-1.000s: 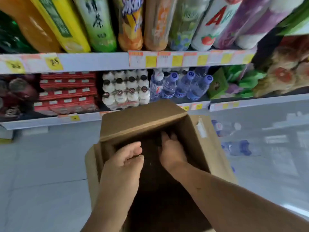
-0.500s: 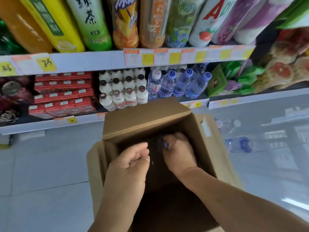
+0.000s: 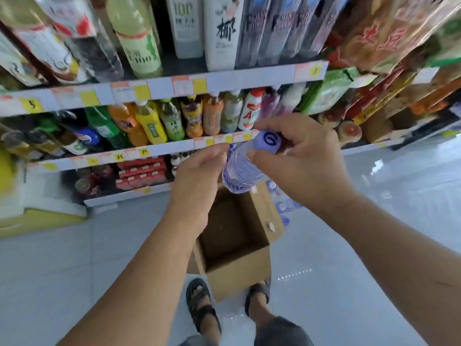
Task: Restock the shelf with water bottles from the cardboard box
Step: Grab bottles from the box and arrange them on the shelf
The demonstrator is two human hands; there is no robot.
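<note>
The right hand (image 3: pixel 306 166) fingers (image 3: pixel 274 123) pinch the water bottle (image 3: pixel 239 171) top above the cardboard box (image 3: pixel 239 273), while the left hand (image 3: pixel 197 178) curls against it, hold unclear.

The 2 bare arms reach up and forward from the lower corners, the left forearm (image 3: pixel 139 270) and the right forearm (image 3: pixel 399 245), and the hands meet in the middle. The right hand (image 3: pixel 299 161) is turned palm-down, its thumb and curled fingers pinching the purple-capped top of a clear plastic water bottle (image 3: pixel 239 171). The left hand (image 3: pixel 199 176) shows its back, fingers bent against the bottle's left side; whether it grips cannot be told.
</note>
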